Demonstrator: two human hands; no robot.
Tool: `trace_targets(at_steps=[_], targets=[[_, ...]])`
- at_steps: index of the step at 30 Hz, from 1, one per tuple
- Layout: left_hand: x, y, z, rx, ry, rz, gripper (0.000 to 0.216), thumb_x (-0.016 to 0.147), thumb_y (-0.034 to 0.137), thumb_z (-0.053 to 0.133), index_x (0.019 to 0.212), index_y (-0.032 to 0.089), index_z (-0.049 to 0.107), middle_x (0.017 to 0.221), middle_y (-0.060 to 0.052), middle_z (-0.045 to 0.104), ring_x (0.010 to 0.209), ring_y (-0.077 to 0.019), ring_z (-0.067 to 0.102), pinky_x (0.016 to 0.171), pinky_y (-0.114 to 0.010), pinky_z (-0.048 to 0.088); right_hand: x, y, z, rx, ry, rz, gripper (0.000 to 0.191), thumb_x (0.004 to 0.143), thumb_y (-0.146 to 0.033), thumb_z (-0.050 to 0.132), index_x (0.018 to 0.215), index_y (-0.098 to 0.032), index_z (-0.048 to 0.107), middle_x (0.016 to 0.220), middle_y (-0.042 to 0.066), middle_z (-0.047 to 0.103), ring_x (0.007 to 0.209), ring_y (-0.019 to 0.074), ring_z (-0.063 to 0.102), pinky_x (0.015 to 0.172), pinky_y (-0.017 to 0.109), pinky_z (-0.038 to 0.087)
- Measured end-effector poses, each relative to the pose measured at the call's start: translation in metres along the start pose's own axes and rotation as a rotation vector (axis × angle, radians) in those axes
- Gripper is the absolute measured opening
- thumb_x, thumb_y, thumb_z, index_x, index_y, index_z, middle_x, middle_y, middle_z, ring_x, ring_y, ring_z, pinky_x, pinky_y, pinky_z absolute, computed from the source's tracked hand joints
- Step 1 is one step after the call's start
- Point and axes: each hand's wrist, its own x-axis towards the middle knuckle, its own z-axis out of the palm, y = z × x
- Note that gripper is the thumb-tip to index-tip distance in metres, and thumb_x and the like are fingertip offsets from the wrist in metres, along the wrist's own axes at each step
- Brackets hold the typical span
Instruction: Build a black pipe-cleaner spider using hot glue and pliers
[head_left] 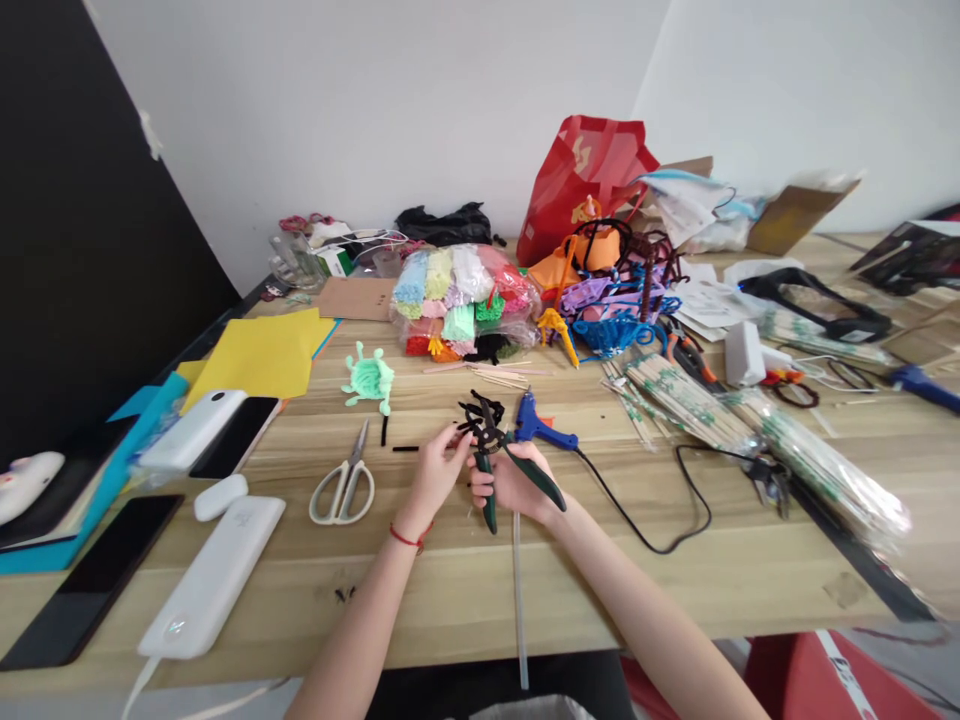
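My right hand (pixel 517 482) is closed around green-handled wire cutters (pixel 491 440), their handles spread and jaws pointing away from me. Just left of the jaws, my left hand (pixel 439 462) pinches a small piece of black pipe cleaner; its exact shape is hard to see. Short black pieces (pixel 480 408) lie around and behind the jaws. A blue glue gun (pixel 541 428) rests right of the cutters. A clear glue stick (pixel 519 600) extends toward the front edge from under my right hand. White-handled scissors (pixel 343 485) and a mint-green fuzzy figure (pixel 367 378) lie to the left.
Bagged coloured pipe cleaners (pixel 465 300) and a red bag (pixel 577 180) stand behind. Packs of wooden sticks (pixel 690 405) are on the right, near the glue gun's black cord (pixel 652 545). A white power bank (pixel 217 575) and dark phone (pixel 94 580) occupy the left.
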Motion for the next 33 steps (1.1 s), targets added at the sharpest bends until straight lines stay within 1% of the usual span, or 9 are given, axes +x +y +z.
trace_targets(at_steps=[3,6,9,12,15,18,24,30,33], targets=[[-0.002,0.001,-0.001,0.176,0.006,0.094,0.018,0.085,0.032,0.054,0.083,0.019,0.066,0.08,-0.005,0.067,0.075,-0.0172,0.062,0.074,-0.029,0.048,0.001,0.002,-0.003,0.005,0.01,0.0,0.042,0.07,-0.047,0.053,0.095,-0.013,0.051,0.066,0.0,0.044,0.062,0.0154,0.041,0.061,0.029,0.031],[-0.002,-0.001,0.001,0.203,0.035,0.085,0.017,0.084,0.032,0.055,0.086,0.02,0.067,0.083,-0.005,0.068,0.077,-0.0181,0.063,0.074,-0.03,0.048,0.001,0.003,-0.006,0.012,0.015,0.004,0.042,0.07,-0.046,0.054,0.096,-0.013,0.051,0.067,0.0,0.044,0.063,0.0153,0.041,0.061,0.029,0.031],[0.0,-0.001,0.001,0.073,0.056,-0.015,0.023,0.08,0.035,0.059,0.095,0.019,0.064,0.088,-0.007,0.068,0.079,-0.0186,0.064,0.075,-0.031,0.049,0.001,0.003,-0.006,0.018,0.026,0.0,0.042,0.07,-0.045,0.054,0.097,-0.012,0.052,0.067,0.0,0.044,0.063,0.015,0.04,0.061,0.029,0.031],[0.0,-0.001,0.0,-0.155,-0.001,-0.111,0.029,0.081,0.038,0.057,0.101,0.018,0.059,0.091,-0.007,0.066,0.081,-0.018,0.063,0.078,-0.032,0.049,0.0,0.002,-0.002,0.006,0.042,-0.002,0.04,0.071,-0.044,0.054,0.095,-0.011,0.053,0.066,0.0,0.044,0.062,0.0148,0.04,0.061,0.028,0.031],[0.001,-0.001,-0.001,-0.381,-0.044,-0.209,0.028,0.082,0.042,0.054,0.097,0.019,0.056,0.09,-0.004,0.063,0.082,-0.0167,0.061,0.079,-0.031,0.049,0.0,0.002,-0.001,-0.014,0.051,-0.001,0.038,0.07,-0.043,0.057,0.092,-0.012,0.054,0.066,0.0,0.044,0.061,0.0141,0.039,0.06,0.028,0.031],[0.002,-0.004,0.002,-0.536,-0.032,-0.278,0.029,0.081,0.047,0.056,0.088,0.019,0.053,0.085,-0.002,0.059,0.079,-0.0147,0.059,0.074,-0.028,0.048,0.001,0.004,-0.006,-0.058,0.055,0.008,0.035,0.07,-0.042,0.058,0.091,-0.014,0.053,0.068,0.0,0.046,0.06,0.0135,0.04,0.06,0.028,0.031],[0.004,-0.007,0.006,-0.509,-0.028,-0.316,0.033,0.074,0.048,0.065,0.08,0.018,0.053,0.076,0.001,0.055,0.073,-0.0121,0.055,0.073,-0.025,0.046,0.003,0.008,-0.016,-0.124,0.044,0.033,0.043,0.071,-0.046,0.057,0.098,-0.012,0.054,0.066,-0.001,0.044,0.061,0.0144,0.041,0.061,0.029,0.032],[0.006,-0.001,0.007,-0.444,-0.07,-0.245,0.032,0.078,0.048,0.061,0.075,0.018,0.05,0.065,0.004,0.049,0.056,-0.0083,0.044,0.061,-0.022,0.04,0.003,0.004,-0.008,-0.065,0.031,-0.01,0.04,0.072,-0.045,0.055,0.095,-0.013,0.053,0.066,0.0,0.045,0.061,0.0143,0.04,0.06,0.028,0.032],[0.006,0.0,0.008,-0.459,-0.08,-0.25,0.031,0.079,0.047,0.06,0.074,0.018,0.049,0.064,0.004,0.047,0.055,-0.008,0.042,0.059,-0.022,0.038,0.002,0.002,-0.004,-0.044,0.002,0.014,0.042,0.071,-0.048,0.054,0.096,-0.013,0.052,0.065,-0.001,0.043,0.061,0.0147,0.04,0.06,0.029,0.032]])
